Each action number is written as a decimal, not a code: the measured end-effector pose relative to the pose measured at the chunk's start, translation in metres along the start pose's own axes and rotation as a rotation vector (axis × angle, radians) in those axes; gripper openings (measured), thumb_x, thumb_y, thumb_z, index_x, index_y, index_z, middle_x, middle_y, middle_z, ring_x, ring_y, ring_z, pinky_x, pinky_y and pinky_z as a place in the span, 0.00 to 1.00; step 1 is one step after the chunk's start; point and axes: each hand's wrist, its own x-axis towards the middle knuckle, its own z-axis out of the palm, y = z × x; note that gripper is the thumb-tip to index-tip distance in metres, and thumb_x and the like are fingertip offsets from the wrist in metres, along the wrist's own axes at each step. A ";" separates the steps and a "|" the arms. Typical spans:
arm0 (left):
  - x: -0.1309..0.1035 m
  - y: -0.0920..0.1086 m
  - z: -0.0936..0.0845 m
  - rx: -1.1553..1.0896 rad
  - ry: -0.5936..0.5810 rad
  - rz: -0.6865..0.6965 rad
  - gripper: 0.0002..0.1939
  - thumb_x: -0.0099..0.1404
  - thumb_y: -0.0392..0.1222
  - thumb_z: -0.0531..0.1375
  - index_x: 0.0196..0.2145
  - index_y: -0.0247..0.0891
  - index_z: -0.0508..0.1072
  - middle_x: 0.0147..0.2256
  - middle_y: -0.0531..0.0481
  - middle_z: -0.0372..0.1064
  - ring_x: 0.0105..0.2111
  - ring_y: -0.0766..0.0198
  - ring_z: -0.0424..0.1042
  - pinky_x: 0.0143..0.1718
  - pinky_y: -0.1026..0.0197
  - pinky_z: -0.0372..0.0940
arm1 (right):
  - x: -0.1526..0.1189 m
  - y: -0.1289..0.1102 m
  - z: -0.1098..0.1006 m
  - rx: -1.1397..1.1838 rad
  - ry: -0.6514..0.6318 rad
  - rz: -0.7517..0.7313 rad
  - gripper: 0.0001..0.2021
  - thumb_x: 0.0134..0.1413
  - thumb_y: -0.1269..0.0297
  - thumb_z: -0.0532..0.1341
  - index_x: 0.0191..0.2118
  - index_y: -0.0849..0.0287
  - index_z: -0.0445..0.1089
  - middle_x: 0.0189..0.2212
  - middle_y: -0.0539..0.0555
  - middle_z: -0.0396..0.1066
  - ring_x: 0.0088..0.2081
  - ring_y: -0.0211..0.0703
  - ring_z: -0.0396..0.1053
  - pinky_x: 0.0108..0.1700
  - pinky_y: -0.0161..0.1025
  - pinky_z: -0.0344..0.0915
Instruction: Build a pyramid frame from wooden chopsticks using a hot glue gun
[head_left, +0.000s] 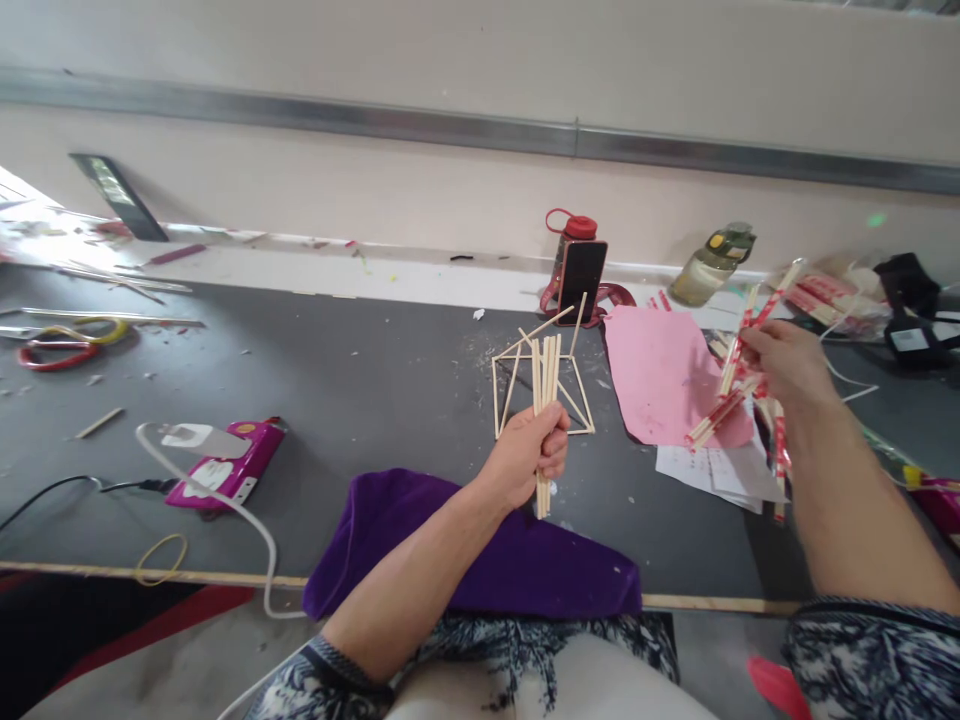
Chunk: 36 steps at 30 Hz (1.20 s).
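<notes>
My left hand [531, 448] is closed around a bundle of bare wooden chopsticks [546, 372], held upright over the front of the table. Just behind it stands a frame of thin wooden sticks [581, 392], with a square base and several slanting sticks; the bundle hides part of it. On the right, my right hand [787, 365] has its fingers closed on chopsticks in red-and-white wrappers [742, 340]. Below that hand, more wrapped chopsticks [716, 418] lie across a pink sheet [656, 365] and white papers [705, 470].
A phone [581, 280] leans on a red-capped bottle [581, 228], and another bottle [712, 265] tilts against the wall. Purple cloth [420, 545] lies along the front edge. Leftward are a magenta power strip [251, 460] with cables and scissors [64, 350].
</notes>
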 end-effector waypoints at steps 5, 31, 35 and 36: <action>-0.007 0.003 0.005 0.068 -0.042 -0.004 0.15 0.54 0.47 0.64 0.26 0.36 0.63 0.13 0.63 0.45 0.12 0.78 0.42 0.13 0.73 0.39 | -0.032 -0.032 0.000 0.269 -0.106 0.041 0.12 0.55 0.58 0.57 0.30 0.62 0.62 0.22 0.52 0.61 0.21 0.29 0.56 0.25 0.38 0.53; -0.003 0.028 -0.008 -0.214 0.288 0.481 0.16 0.49 0.42 0.69 0.32 0.34 0.69 0.20 0.61 0.56 0.12 0.82 0.45 0.12 0.72 0.41 | -0.220 -0.114 0.084 0.438 -0.822 -0.176 0.14 0.61 0.51 0.50 0.37 0.55 0.63 0.18 0.44 0.54 0.20 0.34 0.52 0.24 0.34 0.49; -0.002 0.030 -0.008 -0.221 0.303 0.489 0.16 0.48 0.43 0.69 0.31 0.34 0.70 0.20 0.61 0.55 0.13 0.82 0.45 0.12 0.72 0.41 | -0.216 -0.123 0.086 0.430 -0.848 -0.145 0.15 0.61 0.50 0.50 0.34 0.55 0.63 0.17 0.44 0.52 0.20 0.34 0.50 0.23 0.35 0.47; -0.002 0.029 -0.008 -0.223 0.293 0.480 0.16 0.49 0.44 0.69 0.32 0.34 0.70 0.20 0.60 0.56 0.13 0.82 0.45 0.12 0.72 0.41 | -0.215 -0.126 0.087 0.432 -0.842 -0.138 0.15 0.61 0.50 0.50 0.33 0.56 0.63 0.17 0.44 0.52 0.20 0.34 0.50 0.23 0.35 0.47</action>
